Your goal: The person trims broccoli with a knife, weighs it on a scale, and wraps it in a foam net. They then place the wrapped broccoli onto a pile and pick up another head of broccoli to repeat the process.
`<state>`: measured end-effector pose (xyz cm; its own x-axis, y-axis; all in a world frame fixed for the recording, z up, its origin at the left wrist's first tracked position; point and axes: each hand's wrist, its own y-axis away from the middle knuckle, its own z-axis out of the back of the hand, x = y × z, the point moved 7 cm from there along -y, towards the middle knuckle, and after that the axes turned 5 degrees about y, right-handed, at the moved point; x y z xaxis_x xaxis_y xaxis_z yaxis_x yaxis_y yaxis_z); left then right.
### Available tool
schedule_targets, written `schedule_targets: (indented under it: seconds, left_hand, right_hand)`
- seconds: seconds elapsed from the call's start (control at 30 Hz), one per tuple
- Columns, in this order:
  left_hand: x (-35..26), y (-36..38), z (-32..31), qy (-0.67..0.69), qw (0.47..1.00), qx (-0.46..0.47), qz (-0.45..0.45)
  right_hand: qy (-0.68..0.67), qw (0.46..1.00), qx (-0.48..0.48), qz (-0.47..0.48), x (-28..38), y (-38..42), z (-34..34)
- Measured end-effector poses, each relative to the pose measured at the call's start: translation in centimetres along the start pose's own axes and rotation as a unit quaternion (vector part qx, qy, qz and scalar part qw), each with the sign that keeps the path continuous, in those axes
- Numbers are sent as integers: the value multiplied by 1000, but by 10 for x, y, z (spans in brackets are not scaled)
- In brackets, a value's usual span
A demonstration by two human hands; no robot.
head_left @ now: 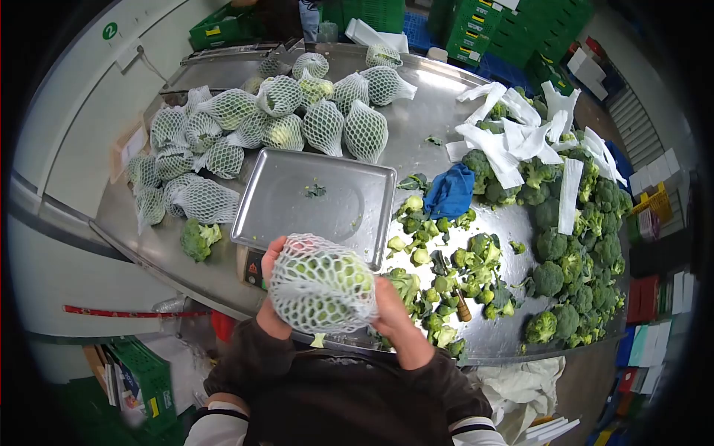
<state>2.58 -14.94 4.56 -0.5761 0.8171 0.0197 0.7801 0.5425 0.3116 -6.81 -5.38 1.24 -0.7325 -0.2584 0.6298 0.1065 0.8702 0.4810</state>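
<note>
A head of broccoli in a white foam net point(322, 286) is held between my two hands, in front of my body and over the near edge of the scale. My left hand point(274, 297) grips its left side, the fingers partly hidden behind the net. On the right side my right hand point(392, 311) closes on the net. Just beyond lies the scale's steel tray point(316, 195), with small green scraps on it. Several netted heads point(279, 97) stand behind and left of the tray. One bare broccoli head point(198, 239) rests left of the scale.
Many bare broccoli heads point(565, 260) are piled at the right, with white nets point(513, 134) over them. Cut stems point(446, 282), a wooden-handled knife point(463, 307) and a blue cloth point(449, 192) lie nearer the middle. Green crates point(472, 33) stand behind the table.
</note>
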Motion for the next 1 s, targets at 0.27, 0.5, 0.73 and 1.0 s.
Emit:
schedule_targets:
  seconds: [0.27, 0.5, 0.73, 1.0]
  left_hand:
    - [-38, 5, -29, -115, 986, 76, -95]
    - [-90, 4, -14, -337, 929, -46, -144]
    - [-135, -14, -37, -383, 891, 37, -241]
    - [-344, -100, -114, -207, 901, 33, -380]
  right_hand:
    - [-73, 994, 61, -56, 11, -4, -38]
    - [-86, 986, 108, 96, 40, -47, -59]
    - [360, 869, 74, 332, 91, -94, -137]
    - [286, 928, 14, 237, 101, -129, -106]
